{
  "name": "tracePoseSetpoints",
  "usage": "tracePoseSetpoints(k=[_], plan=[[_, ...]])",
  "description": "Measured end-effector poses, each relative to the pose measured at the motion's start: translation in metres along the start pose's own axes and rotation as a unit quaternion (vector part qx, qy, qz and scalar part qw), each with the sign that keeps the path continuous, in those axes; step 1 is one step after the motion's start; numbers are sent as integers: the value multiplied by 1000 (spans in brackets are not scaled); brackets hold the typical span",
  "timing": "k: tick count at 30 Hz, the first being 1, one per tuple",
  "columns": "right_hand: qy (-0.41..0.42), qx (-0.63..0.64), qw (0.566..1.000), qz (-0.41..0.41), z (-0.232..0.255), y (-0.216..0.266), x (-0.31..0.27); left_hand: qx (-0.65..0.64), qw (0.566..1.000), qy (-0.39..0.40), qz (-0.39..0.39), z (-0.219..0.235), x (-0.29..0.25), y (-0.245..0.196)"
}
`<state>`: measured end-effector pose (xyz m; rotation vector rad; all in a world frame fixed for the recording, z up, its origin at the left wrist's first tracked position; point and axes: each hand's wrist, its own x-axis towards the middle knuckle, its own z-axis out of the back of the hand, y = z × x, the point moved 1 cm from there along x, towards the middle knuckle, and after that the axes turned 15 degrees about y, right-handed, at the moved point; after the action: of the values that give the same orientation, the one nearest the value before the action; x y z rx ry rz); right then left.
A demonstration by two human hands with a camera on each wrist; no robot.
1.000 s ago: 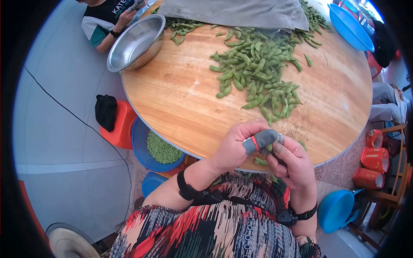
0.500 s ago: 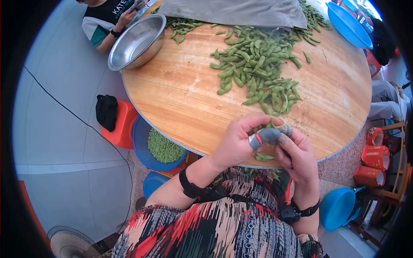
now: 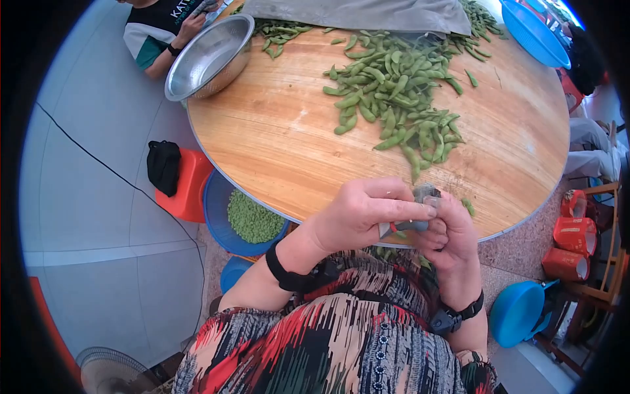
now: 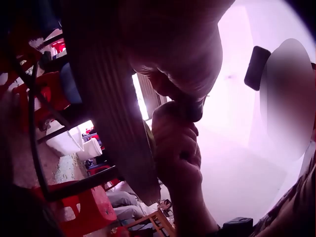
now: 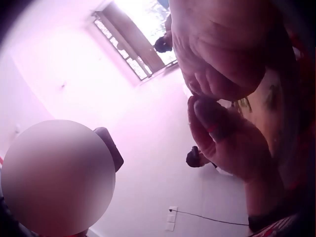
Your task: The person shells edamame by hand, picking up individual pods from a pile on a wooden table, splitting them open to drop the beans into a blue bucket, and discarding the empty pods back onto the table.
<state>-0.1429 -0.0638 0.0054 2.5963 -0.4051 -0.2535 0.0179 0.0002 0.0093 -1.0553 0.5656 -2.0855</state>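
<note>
Both hands meet over the near edge of the round wooden table (image 3: 275, 131). The left hand (image 3: 364, 213) stretches its index finger across to the right hand's fingertips, its thumb in a grey cover (image 3: 413, 226) with a red band. Curled fingers of the right hand (image 3: 454, 230) press in from the other side, beside a patterned grey finger cover (image 3: 425, 192). Fingers hide the edamame pod between them. Beyond the hands spreads a heap of green edamame pods (image 3: 400, 85). In the right wrist view, the left thumb's cover (image 5: 210, 114) points up at the right hand (image 5: 222, 54).
A steel bowl (image 3: 210, 56) stands at the table's left edge. Grey cloth (image 3: 354, 16) covers more pods at the back. Below, left, a blue basket (image 3: 216, 223) holds shelled beans (image 3: 252, 218). A blue basin (image 3: 538, 33) sits far right. Another person's arm (image 3: 161, 64) shows upper left.
The left index finger has come forward over the right fingertips. The pod that showed between the hands half a second ago is now covered. The heap has stayed in place.
</note>
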Motion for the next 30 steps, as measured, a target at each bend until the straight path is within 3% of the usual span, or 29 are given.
tracePoseSetpoints(k=[1, 3, 5, 6, 7, 8, 9, 10, 11, 12, 13, 15, 16, 17, 19, 20, 22, 23, 25, 27, 28, 29, 30], plan=[[48, 108, 993, 7, 0, -4, 2, 0, 1000, 0, 0, 0, 1, -1], [39, 92, 995, 10, -2, -3, 3, -30, 996, -47, 67, 0, 2, -4], [24, -42, 999, 0, 1, 4, 2, -37, 994, -63, 77, -1, 3, -5], [23, -43, 999, 0, -3, 15, -4, -44, 992, -80, 87, -1, 3, -4], [76, -296, 952, -18, -12, 31, -12, -45, 992, -81, 87, 2, 4, -4], [125, -528, 839, -37, -17, 40, -15, -234, 942, -167, 176, 7, 3, 0], [125, -527, 840, -39, -16, 40, -9, -409, 843, -241, 254, 9, 1, 2], [-27, -670, 741, -20, -11, 42, 2, -410, 842, -240, 254, 9, 0, 3], [-180, -779, 601, 2, -8, 43, 10, -449, 828, -230, 246, 9, 0, 6], [-185, -832, 520, 55, -4, 38, 15, -486, 811, -221, 238, 8, 0, 9], [-185, -832, 520, 55, -3, 34, 17, -486, 811, -221, 238, 7, -3, 11], [-171, -862, 476, -10, -2, 27, 18, -497, 813, -176, 246, 5, -7, 14], [-170, -864, 473, 15, -1, 26, 18, -497, 812, -178, 247, 5, -8, 13], [-169, -864, 474, 14, 1, 24, 18, -513, 799, -185, 255, 4, -8, 12], [-208, -813, 539, 74, 7, 25, 14, -527, 785, -192, 262, 3, -2, 5], [-207, -813, 540, 74, 7, 26, 12, -516, 777, -204, 299, 1, 5, -1], [-218, -662, 707, 119, 6, 28, 5, -503, 767, -215, 336, -5, 12, -5], [-218, -661, 708, 119, 3, 27, 3, -540, 750, -215, 316, -8, 15, -6], [-181, -486, 852, 69, -4, 20, 0, -575, 733, -212, 295, -15, 16, -3], [-153, -462, 871, 67, -13, 19, -2, -587, 734, -226, 255, -22, 14, 4], [-133, -410, 902, 27, -15, 20, -4, -587, 734, -224, 255, -23, 16, 3], [-110, -354, 928, -12, -16, 19, -5, -557, 751, -234, 266, -22, 17, 2], [-87, -356, 930, 7, -14, 14, -5, -526, 766, -244, 276, -21, 18, 1]])
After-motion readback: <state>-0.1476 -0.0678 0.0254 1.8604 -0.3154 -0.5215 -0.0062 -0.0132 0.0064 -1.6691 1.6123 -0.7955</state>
